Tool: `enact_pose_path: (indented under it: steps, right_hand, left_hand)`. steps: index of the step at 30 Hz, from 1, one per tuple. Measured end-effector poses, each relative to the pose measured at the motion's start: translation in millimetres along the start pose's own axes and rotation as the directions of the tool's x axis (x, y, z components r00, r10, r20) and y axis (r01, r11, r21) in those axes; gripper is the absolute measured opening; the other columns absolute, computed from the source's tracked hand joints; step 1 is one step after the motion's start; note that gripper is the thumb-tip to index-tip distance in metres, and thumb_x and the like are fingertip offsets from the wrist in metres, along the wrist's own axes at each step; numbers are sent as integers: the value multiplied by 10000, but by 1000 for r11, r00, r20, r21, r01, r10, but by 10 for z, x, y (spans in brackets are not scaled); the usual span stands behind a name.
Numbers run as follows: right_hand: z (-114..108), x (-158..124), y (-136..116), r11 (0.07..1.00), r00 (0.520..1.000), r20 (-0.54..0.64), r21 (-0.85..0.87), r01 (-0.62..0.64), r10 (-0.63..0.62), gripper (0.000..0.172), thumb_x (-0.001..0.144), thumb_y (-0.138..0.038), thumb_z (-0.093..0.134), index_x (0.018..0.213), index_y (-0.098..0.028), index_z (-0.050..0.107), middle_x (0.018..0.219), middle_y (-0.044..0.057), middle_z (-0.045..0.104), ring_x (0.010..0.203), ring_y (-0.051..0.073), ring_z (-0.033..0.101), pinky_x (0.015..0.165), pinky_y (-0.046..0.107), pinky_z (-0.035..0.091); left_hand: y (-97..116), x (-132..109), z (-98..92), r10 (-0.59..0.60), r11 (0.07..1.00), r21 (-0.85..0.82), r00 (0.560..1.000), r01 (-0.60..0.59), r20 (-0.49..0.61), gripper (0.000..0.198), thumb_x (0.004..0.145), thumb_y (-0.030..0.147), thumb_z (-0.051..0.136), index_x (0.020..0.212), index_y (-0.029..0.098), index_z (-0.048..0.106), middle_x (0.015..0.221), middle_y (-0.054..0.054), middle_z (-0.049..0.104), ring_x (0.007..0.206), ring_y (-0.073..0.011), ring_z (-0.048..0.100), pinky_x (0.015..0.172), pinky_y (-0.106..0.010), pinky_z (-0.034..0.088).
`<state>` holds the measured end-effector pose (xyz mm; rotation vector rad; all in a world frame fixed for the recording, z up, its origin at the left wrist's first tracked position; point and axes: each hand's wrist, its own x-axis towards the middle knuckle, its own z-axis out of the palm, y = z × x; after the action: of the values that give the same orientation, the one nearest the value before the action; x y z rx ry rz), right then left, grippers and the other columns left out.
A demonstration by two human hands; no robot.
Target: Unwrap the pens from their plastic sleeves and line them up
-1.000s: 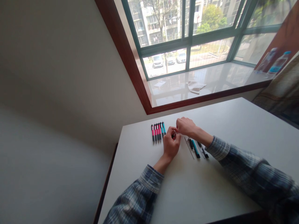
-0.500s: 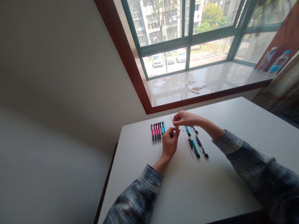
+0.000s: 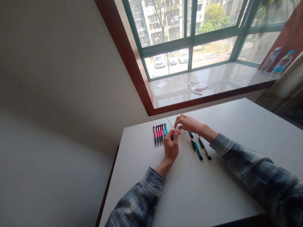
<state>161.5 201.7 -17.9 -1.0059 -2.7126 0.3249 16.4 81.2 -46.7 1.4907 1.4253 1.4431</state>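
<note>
My left hand (image 3: 171,145) is closed around a thin pen refill (image 3: 169,122), which sticks out up and to the left. A dark piece shows between the fingers, mostly hidden. Just above it, my right hand (image 3: 187,123) hovers with fingers bent and apart, close to the refill, and nothing shows in its grasp. Under and below the right hand lie pen parts: teal barrels (image 3: 198,151), a black grip (image 3: 201,142) and thin refills (image 3: 192,149). To the left of my hands stands a neat row of pink pens (image 3: 157,134) and teal pens (image 3: 166,128).
The white table (image 3: 189,189) has its far edge beneath a window sill with a red-brown frame (image 3: 175,107). On the sill lie a crumpled cloth (image 3: 198,87) and a sheet of paper (image 3: 162,84). Plastic bottles (image 3: 283,63) stand at its right end, near a curtain (image 3: 279,94).
My right hand has come off the refill, its fingers opening and the wrist shifting left and slightly down. The refill now leans further left in my left hand.
</note>
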Motion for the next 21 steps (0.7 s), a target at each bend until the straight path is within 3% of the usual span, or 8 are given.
enact_pose_path:
  steps: [6, 10, 14, 17, 21]
  right_hand:
    - [-51, -9, -61, 999, 1000, 23, -37, -15, 16, 135, 925, -130, 677, 936, -173, 805, 1005, 105, 767, 989, 236, 648, 936, 308, 457]
    - [-42, -5, -94, 998, 997, 53, -41, -53, 55, 145, 936, -139, 653, 953, -155, 797, 998, 120, 777, 1015, 248, 663, 883, 295, 468]
    - [-102, -14, -48, 995, 995, 40, -23, -93, 94, 170, 917, -127, 634, 994, -137, 786, 970, 109, 792, 902, 220, 706, 800, 275, 477]
    - [-249, -48, 17, 986, 988, -14, 71, -149, 151, 155, 846, -116, 662, 923, -152, 792, 900, 70, 797, 823, 193, 714, 749, 256, 478]
    - [-505, -121, 51, 958, 987, -68, 261, -120, 142, 142, 838, -181, 675, 899, -169, 803, 826, 34, 787, 753, 155, 699, 709, 243, 491]
  left_hand:
    - [-3, 11, 15, 4, 1000, 18, 1000, -4, 13, 388, 1001, 494, 503, 814, 187, 648, 697, 19, 550, 609, -134, 420, 630, -256, 365]
    - [-8, 14, 4, 2, 1000, 28, 1000, -2, 16, 384, 997, 489, 500, 803, 191, 644, 678, 22, 541, 601, -134, 423, 623, -255, 360]
    - [-32, 4, -15, -1, 998, 60, 998, -3, 58, 379, 1004, 464, 476, 822, 195, 672, 714, 9, 596, 647, -148, 493, 657, -254, 387]
    - [-69, -14, -27, 30, 995, 92, 991, -42, 131, 373, 1016, 420, 457, 834, 197, 694, 776, -9, 649, 723, -164, 560, 712, -259, 414]
    - [-144, -36, -53, 58, 989, 123, 979, -83, 196, 372, 1029, 385, 434, 867, 191, 707, 805, -25, 679, 730, -164, 597, 703, -261, 423]
